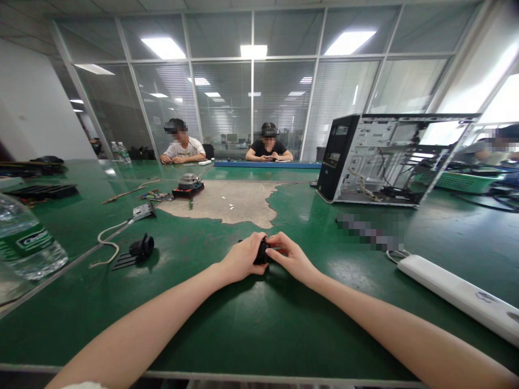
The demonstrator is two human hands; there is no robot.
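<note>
Both hands meet over the green tabletop [227, 335], around a small black part [261, 253] whose kind I cannot make out. My left hand [245, 254] wraps round it from the left, fingers closed. From the other side, the thumb and fingertips of my right hand [290, 253] pinch at the part's right edge. Much of the part is hidden behind the fingers. To the left lies a black plastic piece [141, 247] with a round end and several thin prongs. Beyond the hands, a bare pale patch [239, 200] shows in the green surface.
An opened computer case [344, 162] stands at right, behind a white power strip [458, 289]. A water bottle [28, 237] is at far left. A metal bracket with cable [142, 210] and a device with a red base [188, 185] lie farther back. Several people sit around.
</note>
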